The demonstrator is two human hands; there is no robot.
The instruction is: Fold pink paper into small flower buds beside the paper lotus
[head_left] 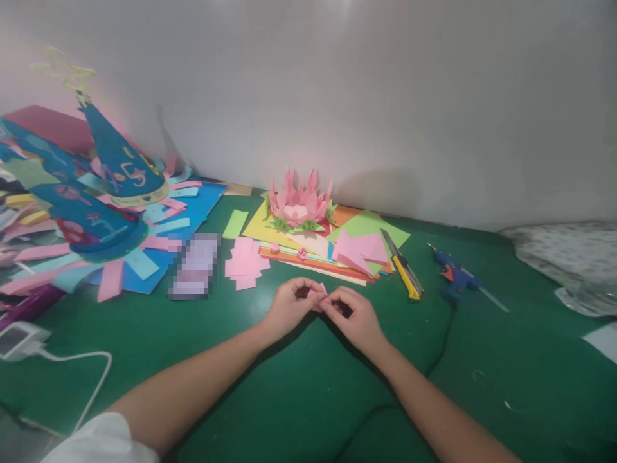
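Yellow cutter (pixel 409 281) on green table (pixel 270 411), glue gun (pixel 457 278) just right of it. Blue party hats (pixel 120 161) way left of cutter, paper strips (pixel 142 262) fanned around bottoms. White gadget (pixel 36 334) plus cable (pixel 102 379), super far left of cutter too.

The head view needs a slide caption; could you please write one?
Left hand and right hand pinch a pink paper piece over the green table, a pink paper flower behind.
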